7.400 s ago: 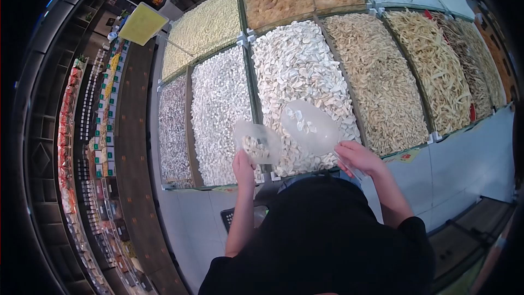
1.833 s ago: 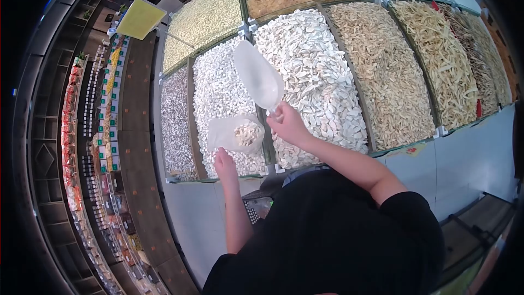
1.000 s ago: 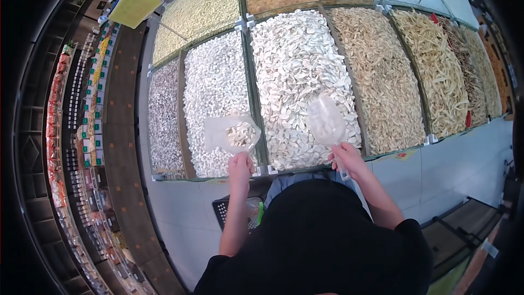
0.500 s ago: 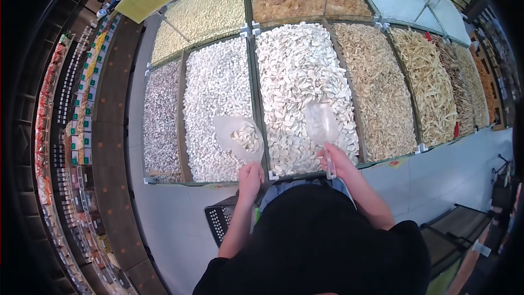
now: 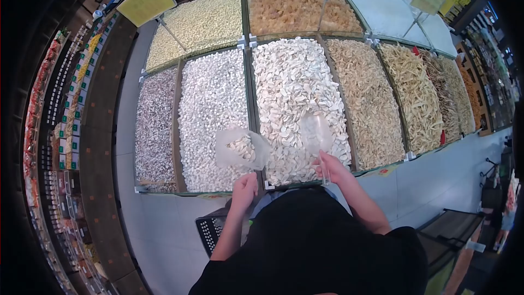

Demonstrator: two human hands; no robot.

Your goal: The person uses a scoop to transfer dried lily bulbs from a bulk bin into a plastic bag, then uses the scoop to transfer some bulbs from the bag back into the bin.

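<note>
My left hand [image 5: 245, 186] is closed on the edge of a clear plastic bag [image 5: 259, 155], which holds some white flat slices [image 5: 240, 147]. The bag lies over the bin of small white cubes [image 5: 210, 95], near its front right corner. My right hand [image 5: 331, 168] grips the handle of a clear scoop [image 5: 316, 133]. The scoop's head rests on or just above the white slices in the middle bin [image 5: 297, 84]; whether anything lies in it cannot be made out.
Right of the middle bin are bins of tan pieces [image 5: 368, 98] and pale strips [image 5: 412, 93]. Orange lumps [image 5: 297, 8] fill a bin behind. Yellow signs [image 5: 146, 3] stand over the back bins. A shelf of goods runs along the left. A black keyboard-like object [image 5: 210, 232] is below my left hand.
The view has shifted, so the bins and both hands sit slightly lower and further left. The bag appears more spread out. Both hands keep their holds.
</note>
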